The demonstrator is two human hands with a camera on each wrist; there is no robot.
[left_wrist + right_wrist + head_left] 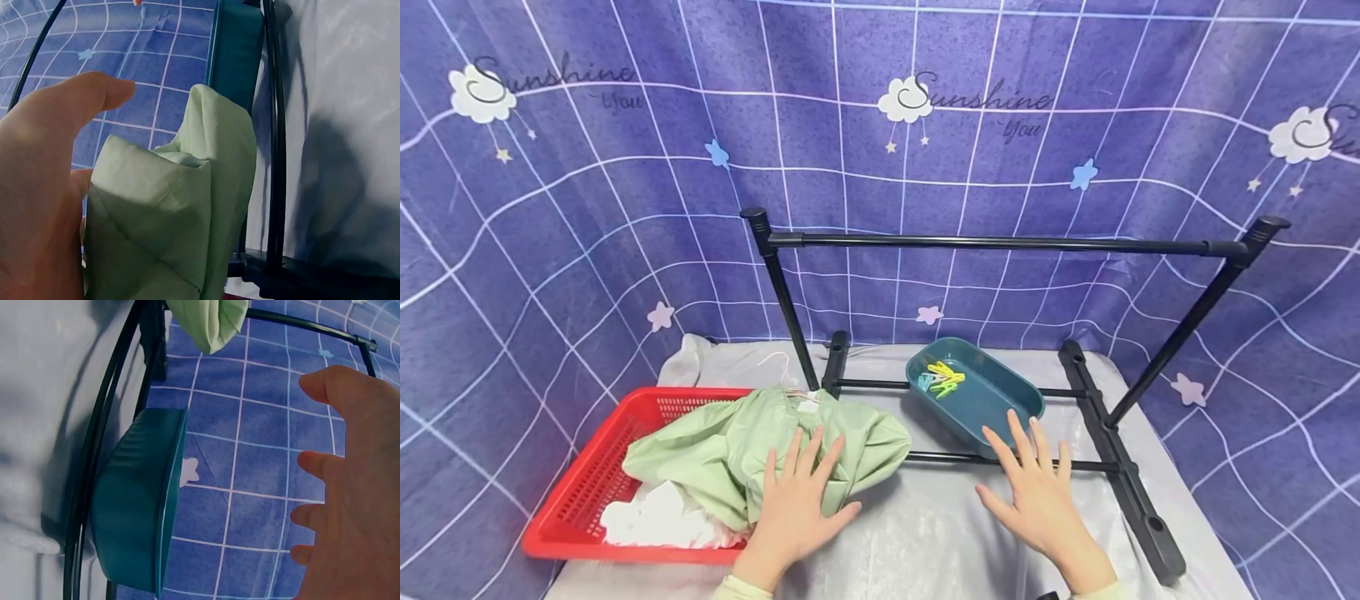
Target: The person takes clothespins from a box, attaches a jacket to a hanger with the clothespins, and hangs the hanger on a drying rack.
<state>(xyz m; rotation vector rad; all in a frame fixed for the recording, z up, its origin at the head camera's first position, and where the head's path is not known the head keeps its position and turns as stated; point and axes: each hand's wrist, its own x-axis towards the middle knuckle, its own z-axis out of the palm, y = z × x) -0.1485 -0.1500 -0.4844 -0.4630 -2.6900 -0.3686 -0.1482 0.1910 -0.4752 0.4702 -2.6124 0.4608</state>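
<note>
Over right edge of red basket (625, 552), green garment (733, 437) sprawls; left hand (801, 500) against or just above it, right hand (1041, 492) near teal tub (992, 396); 2 hands apart, fingers spread; overhanging weight could drag garment out.

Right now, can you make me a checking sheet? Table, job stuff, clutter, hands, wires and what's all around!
Surface: grey cloth, wrinkled in places.
Job's things: green garment lies partly over the red basket, beside white cloth, and partly past the basket's rim; tray with clothespins sits over the lower bars of the black rack.
Clutter: one dark thing at the bottom edge, too little showing to name.
Hands: left hand spread over the garment, touch unclear; right hand spread near the tray, holding nothing.
Cables: nothing seen.
Surroundings: purple-blue fabric with grid lines, clouds and stars.
</note>
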